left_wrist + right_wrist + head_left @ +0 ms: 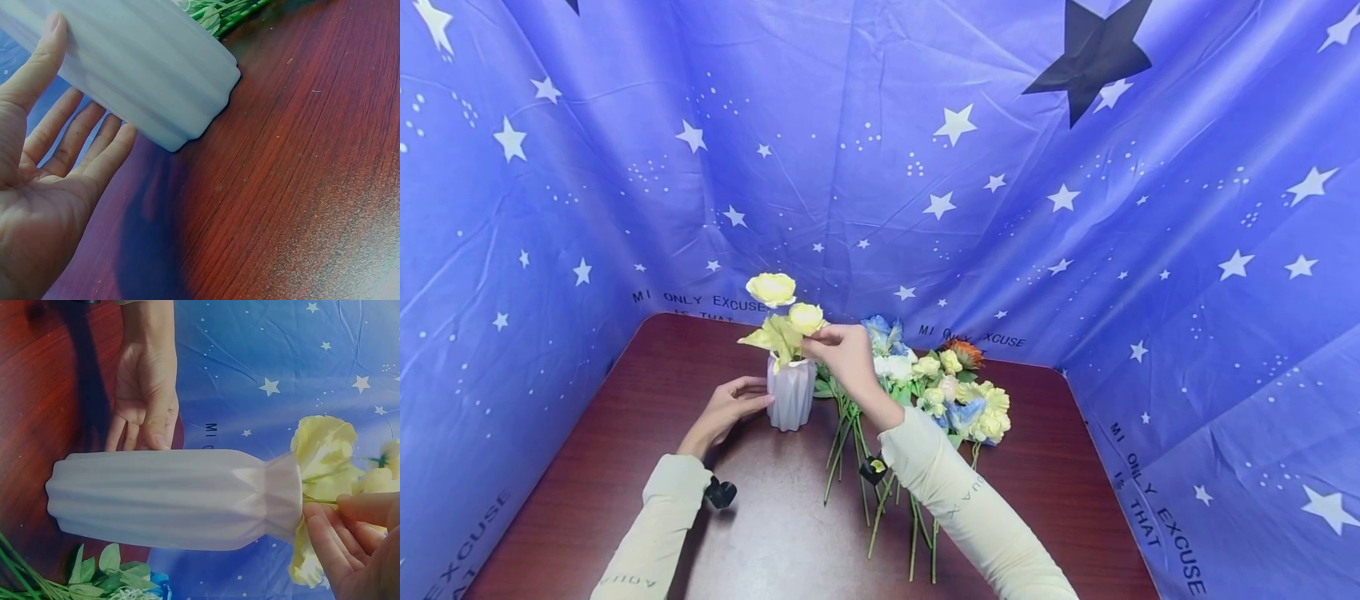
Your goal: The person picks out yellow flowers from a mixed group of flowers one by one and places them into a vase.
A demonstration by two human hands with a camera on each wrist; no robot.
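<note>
A pale fluted vase (790, 398) stands upright on the table, with a broad yellow bloom (780, 337) at its mouth. Two rounder yellow flowers, one higher (772, 289) and one lower (806, 319), rise above it. My right hand (850, 360) pinches a thin green stem (322, 501) between thumb and fingers, right at the vase rim. Low on the vase's left side is my left hand (730, 407); in the left wrist view its thumb lies against the wall (147, 75) of the vase, and its fingers (112, 156) are spread and extended beside it.
Right of the vase lies a heap of artificial flowers, with blue petals (886, 333), an orange bloom (966, 353) and yellow blooms (991, 414). Their green stems (913, 533) point toward the front of the dark red table (647, 392). Blue starry cloth (850, 167) surrounds the table.
</note>
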